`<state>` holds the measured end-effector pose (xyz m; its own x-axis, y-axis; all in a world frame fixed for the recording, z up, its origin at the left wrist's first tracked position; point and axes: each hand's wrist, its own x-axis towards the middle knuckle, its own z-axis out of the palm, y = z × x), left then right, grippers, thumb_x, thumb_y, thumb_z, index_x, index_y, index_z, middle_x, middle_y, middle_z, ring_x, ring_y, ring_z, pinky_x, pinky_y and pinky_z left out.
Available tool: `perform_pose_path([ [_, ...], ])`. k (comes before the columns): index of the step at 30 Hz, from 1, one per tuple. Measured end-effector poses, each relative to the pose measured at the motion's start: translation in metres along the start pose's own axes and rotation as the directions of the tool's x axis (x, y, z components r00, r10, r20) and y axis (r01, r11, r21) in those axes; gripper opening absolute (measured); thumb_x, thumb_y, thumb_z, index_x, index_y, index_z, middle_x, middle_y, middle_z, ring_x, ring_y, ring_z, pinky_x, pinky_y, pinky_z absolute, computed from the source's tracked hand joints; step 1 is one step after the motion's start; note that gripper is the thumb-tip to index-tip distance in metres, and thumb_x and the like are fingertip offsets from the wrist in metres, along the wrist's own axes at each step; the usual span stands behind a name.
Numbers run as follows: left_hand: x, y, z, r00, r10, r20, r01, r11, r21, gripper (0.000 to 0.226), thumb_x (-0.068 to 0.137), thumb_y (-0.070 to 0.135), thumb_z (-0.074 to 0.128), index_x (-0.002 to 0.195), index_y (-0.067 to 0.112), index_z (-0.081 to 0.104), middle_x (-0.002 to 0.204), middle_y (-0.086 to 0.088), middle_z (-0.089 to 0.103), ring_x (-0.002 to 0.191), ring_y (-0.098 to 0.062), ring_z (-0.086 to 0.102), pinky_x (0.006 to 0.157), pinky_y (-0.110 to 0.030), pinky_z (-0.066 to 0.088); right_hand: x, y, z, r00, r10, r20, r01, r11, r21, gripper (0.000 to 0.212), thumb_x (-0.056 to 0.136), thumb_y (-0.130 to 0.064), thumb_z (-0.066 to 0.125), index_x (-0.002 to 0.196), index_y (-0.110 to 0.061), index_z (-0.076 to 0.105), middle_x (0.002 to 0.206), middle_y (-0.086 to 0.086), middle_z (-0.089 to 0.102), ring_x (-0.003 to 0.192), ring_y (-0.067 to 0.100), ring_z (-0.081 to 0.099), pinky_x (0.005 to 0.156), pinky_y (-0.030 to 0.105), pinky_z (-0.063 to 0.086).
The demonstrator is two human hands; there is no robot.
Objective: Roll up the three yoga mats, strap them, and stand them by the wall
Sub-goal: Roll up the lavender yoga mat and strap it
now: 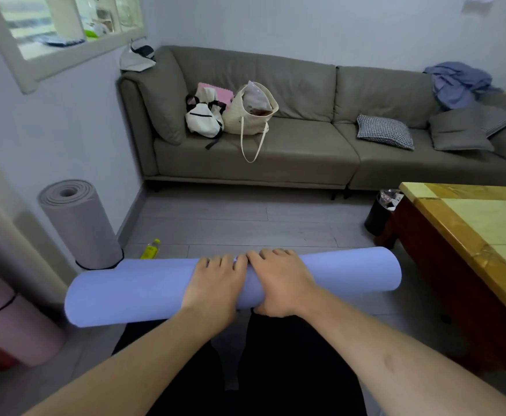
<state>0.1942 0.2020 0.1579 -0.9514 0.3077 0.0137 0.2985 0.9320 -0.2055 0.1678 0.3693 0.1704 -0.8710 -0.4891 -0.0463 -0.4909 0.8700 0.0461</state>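
Observation:
A rolled blue yoga mat (131, 291) lies crosswise in front of me, above my legs. My left hand (215, 285) and my right hand (278, 283) sit side by side at its middle, fingers curled over the top of the roll and gripping it. A rolled grey mat (80, 226) stands upright by the left wall with a black strap around its base. A rolled pink mat (11, 322) with a black strap stands at the near left, partly cut off by the frame edge.
A grey sofa (306, 151) with bags and cushions runs along the far wall. A wooden table (471, 235) stands at the right with a black bin (379, 216) beside it. A yellow bottle (151, 249) lies on the floor near the grey mat.

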Motion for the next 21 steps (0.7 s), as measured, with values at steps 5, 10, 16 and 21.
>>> perform_pose_path([
  [5, 0.013, -0.016, -0.014, 0.991, 0.03, 0.129, -0.007, 0.985, -0.17, 0.071, 0.065, 0.046, 0.086, 0.115, 0.027, 0.039, 0.12, 0.003, 0.062, 0.108, -0.024, 0.064, 0.082, -0.036, 0.046, -0.008, 0.004, 0.011, 0.998, -0.006, -0.069, 0.003, 0.999, -0.035, 0.089, 0.052, -0.065, 0.087, 0.121, -0.025, 0.047, 0.117, -0.003, 0.06, 0.106, 0.025, 0.057, 0.094, 0.041, 0.043],
  [10, 0.029, -0.029, -0.026, 0.962, 0.074, 0.262, -0.012, 0.973, -0.23, 0.068, 0.059, 0.051, 0.088, 0.107, 0.029, 0.045, 0.109, 0.008, 0.064, 0.097, -0.023, 0.066, 0.073, -0.036, 0.048, -0.004, 0.004, 0.015, 0.992, 0.017, -0.126, -0.025, 0.998, -0.058, 0.083, 0.059, -0.058, 0.085, 0.124, -0.021, 0.048, 0.115, 0.001, 0.06, 0.103, 0.028, 0.059, 0.094, 0.043, 0.044],
  [16, 0.036, -0.05, -0.033, 0.897, 0.156, 0.413, -0.019, 0.948, -0.317, 0.061, 0.056, 0.056, 0.086, 0.104, 0.037, 0.054, 0.095, 0.015, 0.064, 0.086, -0.011, 0.063, 0.073, -0.034, 0.056, 0.005, -0.001, -0.018, 1.0, -0.016, 0.011, 0.016, 1.0, 0.014, 0.064, 0.065, -0.061, 0.078, 0.104, -0.028, 0.04, 0.1, -0.006, 0.063, 0.088, 0.024, 0.061, 0.073, 0.038, 0.041],
  [21, 0.026, -0.052, -0.019, 0.817, 0.232, 0.529, -0.047, 0.939, -0.34, 0.069, 0.053, 0.072, 0.07, 0.116, 0.05, 0.054, 0.116, 0.019, 0.068, 0.11, -0.01, 0.067, 0.097, -0.037, 0.056, -0.001, -0.01, -0.034, 0.986, -0.035, 0.162, 0.02, 0.996, 0.092, 0.071, 0.065, -0.062, 0.083, 0.116, -0.032, 0.044, 0.108, -0.007, 0.063, 0.096, 0.023, 0.063, 0.071, 0.035, 0.039],
])
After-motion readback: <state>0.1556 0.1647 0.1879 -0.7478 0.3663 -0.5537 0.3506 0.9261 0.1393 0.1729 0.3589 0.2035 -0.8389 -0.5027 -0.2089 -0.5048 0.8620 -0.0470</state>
